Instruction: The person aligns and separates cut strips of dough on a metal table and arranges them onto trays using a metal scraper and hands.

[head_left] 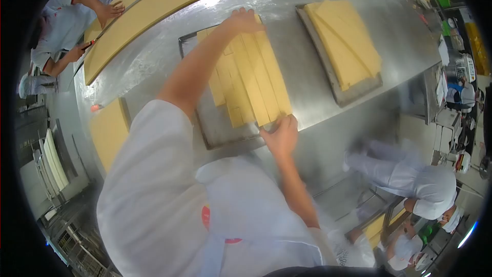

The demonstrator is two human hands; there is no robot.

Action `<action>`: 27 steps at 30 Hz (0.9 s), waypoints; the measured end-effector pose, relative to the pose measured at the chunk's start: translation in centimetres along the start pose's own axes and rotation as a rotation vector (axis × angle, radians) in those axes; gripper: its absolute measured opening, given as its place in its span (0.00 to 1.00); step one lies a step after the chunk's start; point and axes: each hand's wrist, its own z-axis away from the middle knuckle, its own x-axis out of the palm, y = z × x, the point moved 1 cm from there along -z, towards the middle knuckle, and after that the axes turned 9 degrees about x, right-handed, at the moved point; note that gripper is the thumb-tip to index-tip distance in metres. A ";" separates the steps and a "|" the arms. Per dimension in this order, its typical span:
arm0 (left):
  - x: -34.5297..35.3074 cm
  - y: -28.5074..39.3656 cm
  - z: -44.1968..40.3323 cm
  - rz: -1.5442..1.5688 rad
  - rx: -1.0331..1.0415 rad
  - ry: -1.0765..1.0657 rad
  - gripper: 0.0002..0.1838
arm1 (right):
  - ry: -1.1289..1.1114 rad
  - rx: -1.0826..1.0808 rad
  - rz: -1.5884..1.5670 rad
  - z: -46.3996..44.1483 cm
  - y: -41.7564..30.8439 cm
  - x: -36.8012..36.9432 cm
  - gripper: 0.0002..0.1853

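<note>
Long yellow strips (241,82) that look like sponge cake lie side by side on a dark metal tray (205,136). My left hand (243,22) reaches over them and its fingers curl round the far end of the strips on the right side. At the near end, my right hand (282,134) pinches the same strips between thumb and fingers. The strips under my hands stretch from one hand to the other, level with the tray. Bare tray shows along its left and near sides.
Stacked yellow sheets (343,46) rest on a second tray (335,90) to the right. A yellow slab (108,128) lies at the left. Across the steel table (287,31), a co-worker (66,25) holds a knife at a long yellow sheet (169,2). Another person (415,174) bends at the lower right.
</note>
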 end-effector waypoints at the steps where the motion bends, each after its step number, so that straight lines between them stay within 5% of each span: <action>1: -0.2 -0.2 -0.1 0.015 0.008 -0.006 0.65 | 0.008 0.001 -0.004 -0.2 0.2 0.6 0.32; 4: -0.5 -0.1 1.2 0.034 0.061 0.007 0.62 | 0.018 0.014 -0.058 -0.1 0.6 1.3 0.34; 10: 1.0 -0.7 10.4 -0.017 0.120 0.392 0.52 | -0.069 0.146 -0.050 0.5 -0.2 1.9 0.33; 14: 6.3 3.8 20.4 0.139 0.723 0.312 0.45 | -0.063 0.126 -0.022 0.7 -0.5 2.1 0.34; 16: 10.2 7.0 23.7 -0.011 0.812 0.260 0.41 | -0.055 0.123 -0.015 0.8 -1.0 1.9 0.34; 27: 19.0 11.3 23.9 0.000 0.683 0.588 0.28 | -0.030 0.010 -0.019 0.7 -0.9 1.9 0.32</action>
